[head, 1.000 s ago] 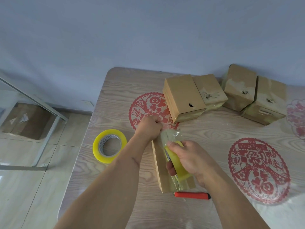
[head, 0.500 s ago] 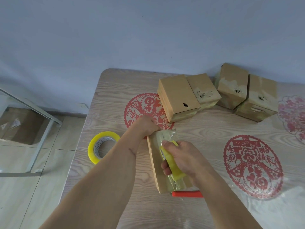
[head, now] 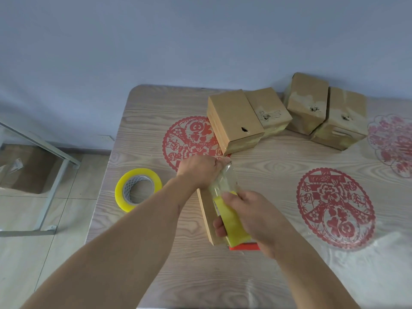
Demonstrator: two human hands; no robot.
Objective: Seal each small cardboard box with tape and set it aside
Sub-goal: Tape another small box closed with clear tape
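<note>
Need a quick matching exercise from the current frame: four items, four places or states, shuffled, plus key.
Items:
1. Yellow tape roll gripped by the right hand
2. Spare yellow tape roll
3. Red utility knife
4. Four brown cardboard boxes

States:
A. Grouped at the table's far edge
B. Flat on the table, left of the left forearm
C. Mostly hidden under the right hand
D. Clear strip pulled out to the left hand

Pairs: 1-D, 2-B, 3-C, 4-A

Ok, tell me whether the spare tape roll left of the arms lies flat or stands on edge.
Flat. The spare tape roll lies on the table, its round core opening facing up.
</note>
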